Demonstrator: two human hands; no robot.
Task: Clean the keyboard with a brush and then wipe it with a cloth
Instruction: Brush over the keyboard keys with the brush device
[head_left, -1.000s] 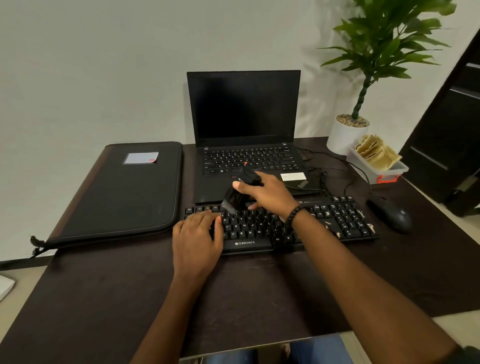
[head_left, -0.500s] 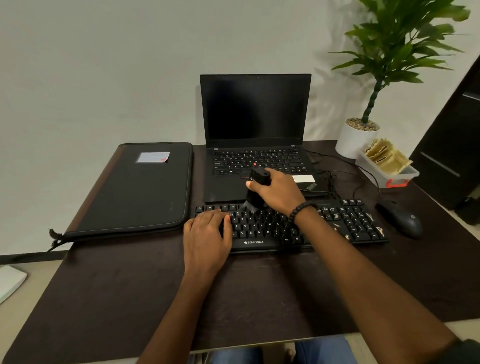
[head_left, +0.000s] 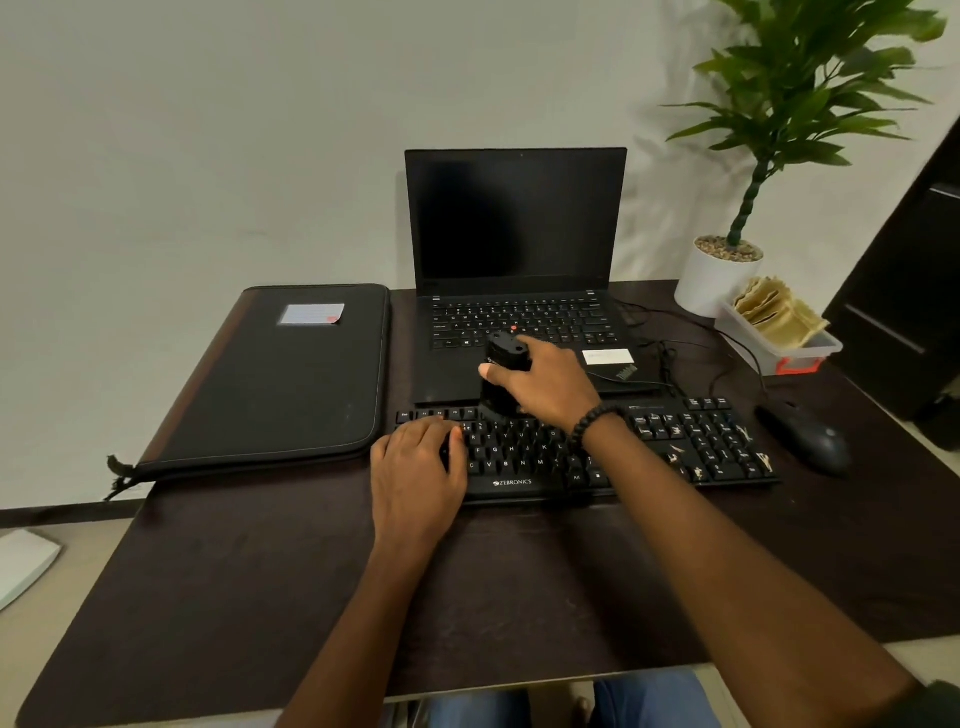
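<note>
a person's right hand (head_left: 548, 387), its grip clenched on a black brush (head_left: 503, 376), works the top rows of the keyboard (head_left: 691, 441) at the bench's (head_left: 260, 571) centre while the left hand (head_left: 415, 470) rests flat, released, at its nine o'clock end; brushing looks under way, and folded cloths (head_left: 776, 312) at two o'clock sit untouched.

The dark brown table (head_left: 519, 597) fills the lower frame. A black zippered case (head_left: 270, 384) lies at centre left. An open laptop (head_left: 519, 291) stands at upper centre. A black keyboard (head_left: 675, 441) lies directly below the laptop. A black mouse (head_left: 810, 436) sits at centre right. A white plant pot (head_left: 711, 280) and a clear plastic tray (head_left: 779, 348) occupy the upper right corner.
</note>
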